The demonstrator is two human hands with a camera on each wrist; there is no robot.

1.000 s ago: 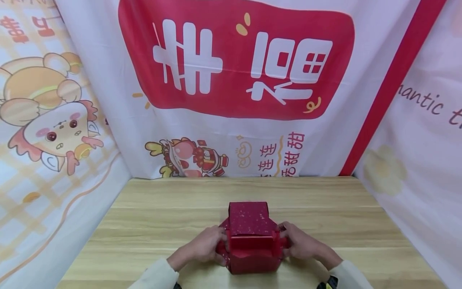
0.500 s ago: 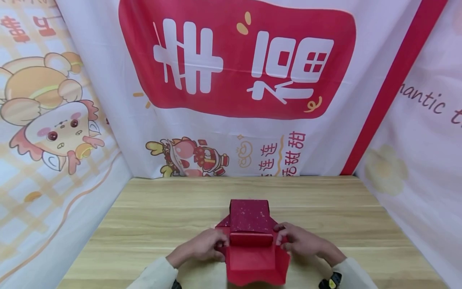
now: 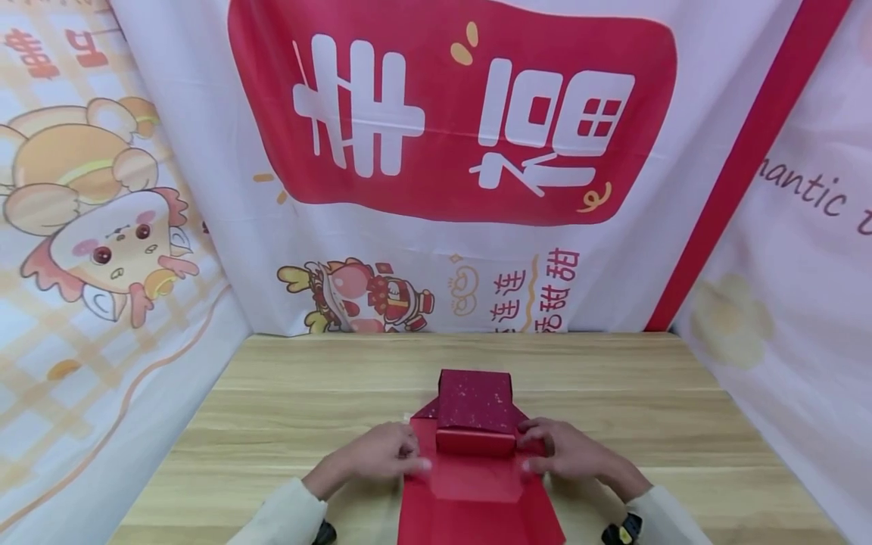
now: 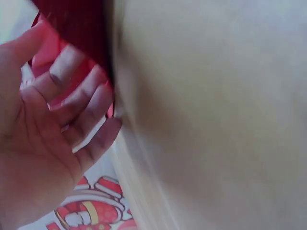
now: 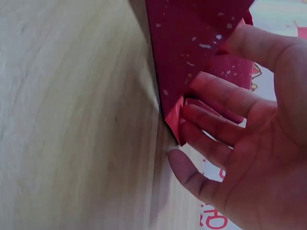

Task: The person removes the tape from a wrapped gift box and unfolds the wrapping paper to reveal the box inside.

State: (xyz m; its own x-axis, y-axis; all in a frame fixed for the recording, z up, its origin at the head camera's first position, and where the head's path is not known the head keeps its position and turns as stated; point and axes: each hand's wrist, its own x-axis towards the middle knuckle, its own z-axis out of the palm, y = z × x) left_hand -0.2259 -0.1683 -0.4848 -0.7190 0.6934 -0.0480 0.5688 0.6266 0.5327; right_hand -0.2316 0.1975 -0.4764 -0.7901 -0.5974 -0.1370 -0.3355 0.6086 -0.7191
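Note:
A red paper box, its dark speckled top [image 3: 475,399] raised at the back, lies unfolded on the table between both hands. Its bright red inner panel [image 3: 477,511] spreads flat towards me and runs out of the head view. At the left side panel, my left hand [image 3: 384,452] touches the red card with loosely bent fingers. On the opposite side, my right hand [image 3: 568,450] rests its thumb and fingers at the right panel. The right wrist view shows its long fingers [image 5: 213,91] reaching behind a speckled flap [image 5: 187,48], which hides some fingertips.
The pale wooden table [image 3: 306,393] surrounds the box. A white cloth with a red printed patch [image 3: 450,113] hangs behind it, and printed cloths stand along the left [image 3: 102,227] and right [image 3: 783,303] sides.
The front panel has folded down from upright to flat towards me, and the side panels have spread outwards. The raised back part has shifted slightly away. Both hands have loosened from the sides.

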